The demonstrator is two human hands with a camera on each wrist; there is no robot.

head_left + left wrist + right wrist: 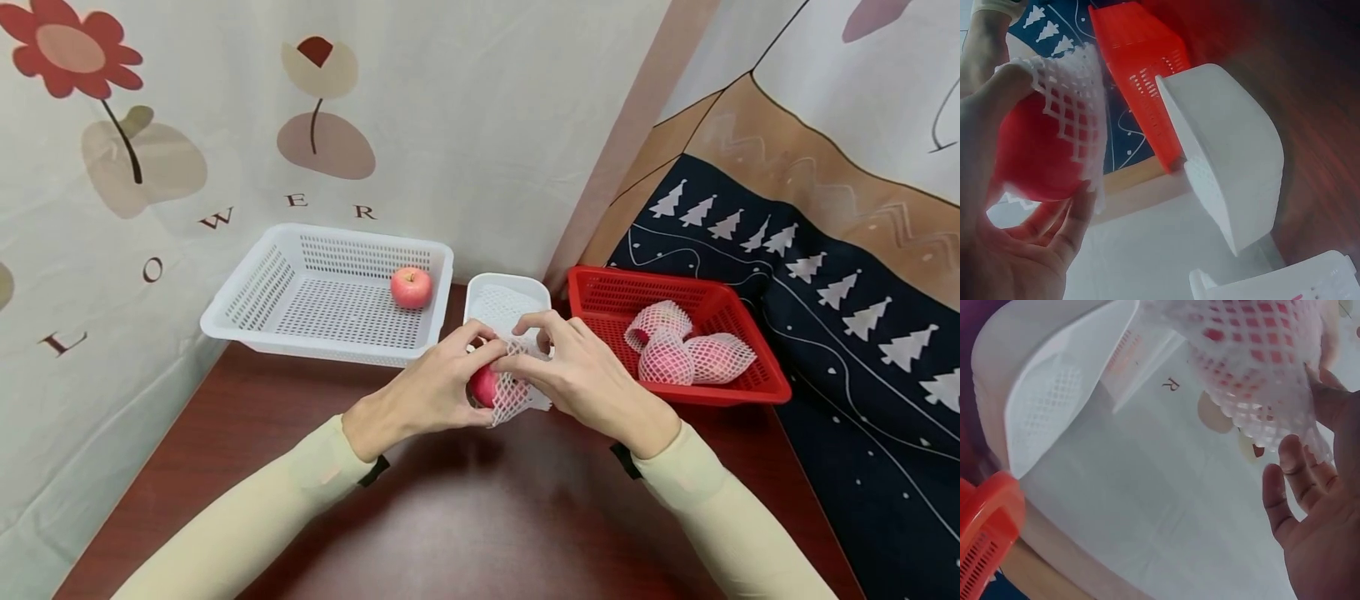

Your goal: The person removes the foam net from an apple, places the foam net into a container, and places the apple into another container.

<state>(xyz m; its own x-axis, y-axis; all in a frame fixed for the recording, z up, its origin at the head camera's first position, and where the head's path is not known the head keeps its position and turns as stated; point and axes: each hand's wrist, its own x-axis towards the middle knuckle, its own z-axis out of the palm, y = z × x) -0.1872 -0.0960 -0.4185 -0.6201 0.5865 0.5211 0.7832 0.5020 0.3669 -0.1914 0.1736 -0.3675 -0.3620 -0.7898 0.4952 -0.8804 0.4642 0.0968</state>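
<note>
A red apple (483, 386) is partly covered by a white foam net sleeve (512, 396) above the table. My left hand (427, 387) grips the apple from its bare side, thumb and fingers curled round it. In the left wrist view the apple's red skin (1038, 150) shows beside the net's mesh (1079, 106). My right hand (581, 371) pinches the net's edge on the other side with thumb and finger. From the right wrist view, the net (1254, 381) covers that side of the apple, and some right fingers (1277, 500) stand off it.
A white basket (330, 346) at the back left holds one bare apple (411, 287). Behind my hands, a small white tub (508, 279) contains foam nets (498, 307). At right, a red basket (750, 392) contains 3 netted apples (666, 358). Curtains (480, 125) border the brown table (480, 517).
</note>
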